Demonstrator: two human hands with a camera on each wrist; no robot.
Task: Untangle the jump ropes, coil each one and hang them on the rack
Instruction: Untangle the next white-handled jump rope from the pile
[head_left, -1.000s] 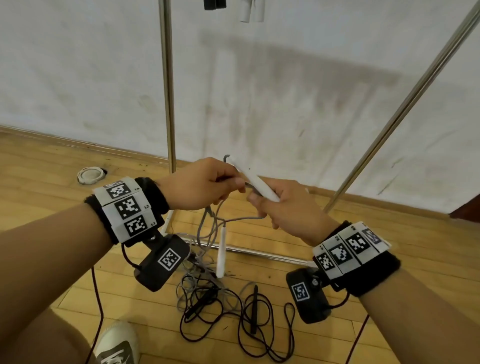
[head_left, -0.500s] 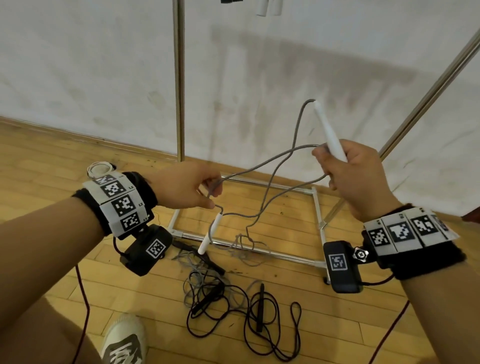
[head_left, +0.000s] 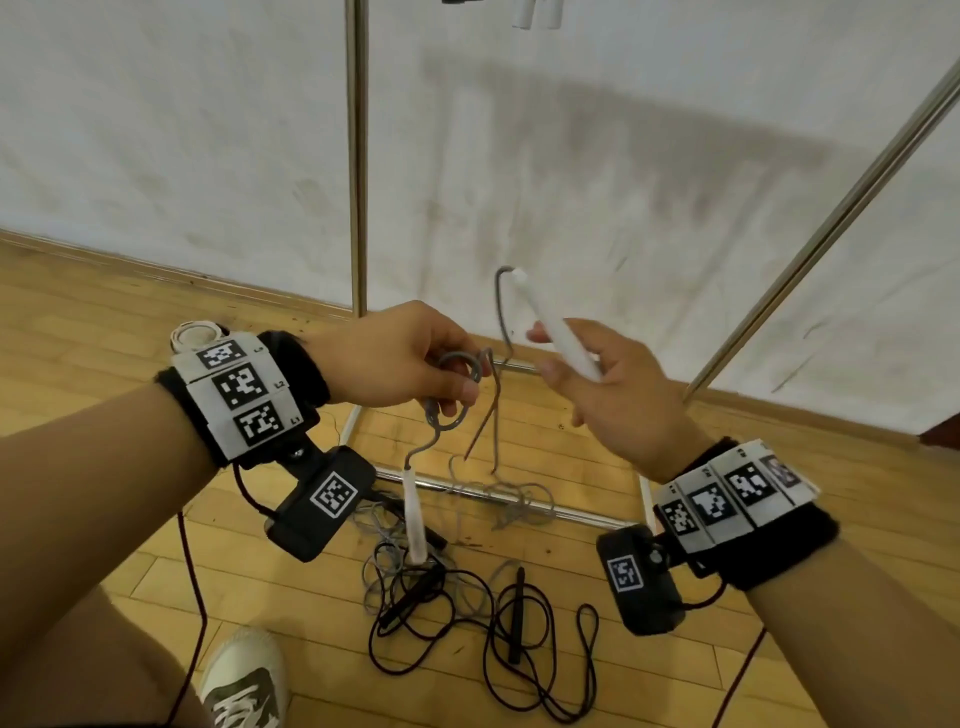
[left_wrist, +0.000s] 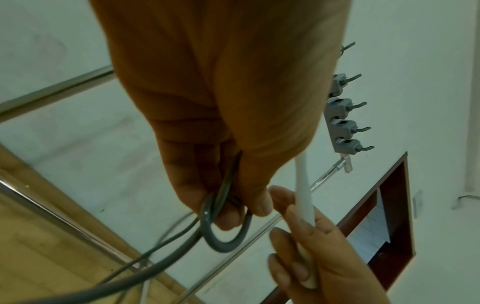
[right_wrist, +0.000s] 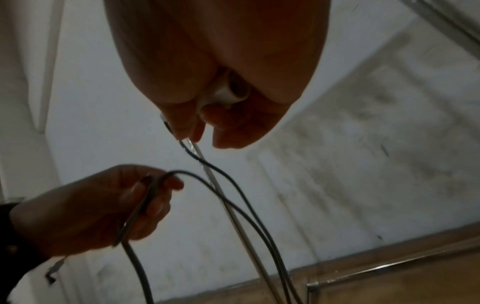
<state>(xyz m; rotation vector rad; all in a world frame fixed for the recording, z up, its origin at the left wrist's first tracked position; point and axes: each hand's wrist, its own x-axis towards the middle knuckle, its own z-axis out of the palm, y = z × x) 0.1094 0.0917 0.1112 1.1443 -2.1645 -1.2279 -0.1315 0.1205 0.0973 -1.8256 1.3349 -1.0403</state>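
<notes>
My left hand (head_left: 460, 382) pinches a small loop of the grey jump rope (head_left: 457, 364) at chest height; the loop (left_wrist: 228, 236) curls round its fingertips. Just to its right, my right hand (head_left: 576, 371) grips one white handle (head_left: 556, 327), tip up, with the grey cord bending down from the tip towards the left hand. The second white handle (head_left: 414, 514) hangs below my left hand. The rest of the grey cord trails to the floor, tangled with the black jump rope (head_left: 493, 618) and its black handles.
The metal rack stands ahead: an upright pole (head_left: 357, 156), a slanted pole (head_left: 831, 218) and a floor frame (head_left: 561, 512). A strip of grey hooks (left_wrist: 342, 123) shows in the left wrist view. My shoe (head_left: 244, 686) is at the bottom left. A white disc (head_left: 195, 332) lies by the wall.
My right hand has dropped and moved left with the white handle, close to my left hand. The wide span of grey cord between them has closed into a small loop in my left fingers.
</notes>
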